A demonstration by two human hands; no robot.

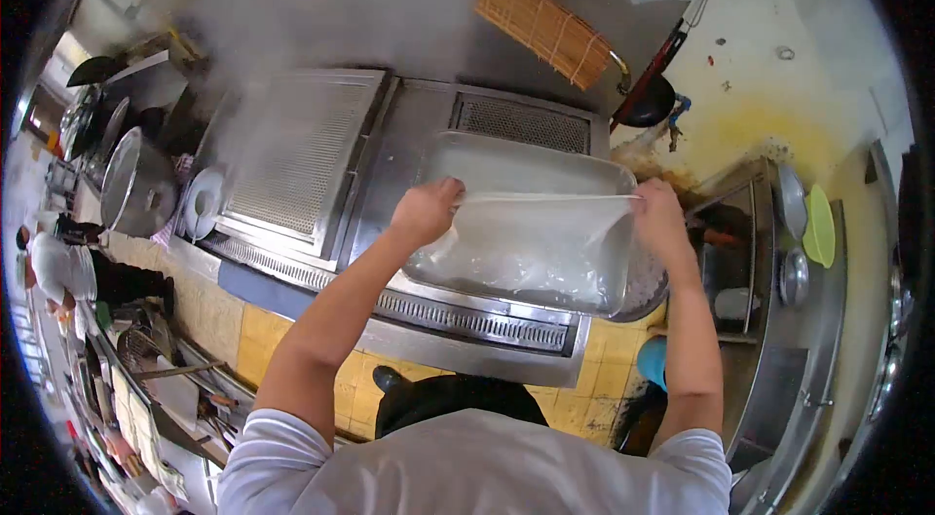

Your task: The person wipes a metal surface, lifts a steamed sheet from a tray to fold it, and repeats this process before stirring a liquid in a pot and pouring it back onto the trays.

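A thin white sheet [545, 223], wet and partly see-through, is stretched between my two hands over a rectangular metal tray [614, 296]. My left hand [429, 211] pinches its left top corner near the tray's left side. At the tray's right edge, my right hand [659, 215] is closed on the other corner. The sheet's lower part hangs down into the tray, where shiny wet folds show. The tray rests on the steel counter [390, 174].
Left of the tray lies a perforated steel panel [292, 154], with a metal pot [139, 184] beyond. A bamboo mat [541, 23] hangs above. Metal shelving [779, 359] stands at right. Another person [63, 267] is at far left.
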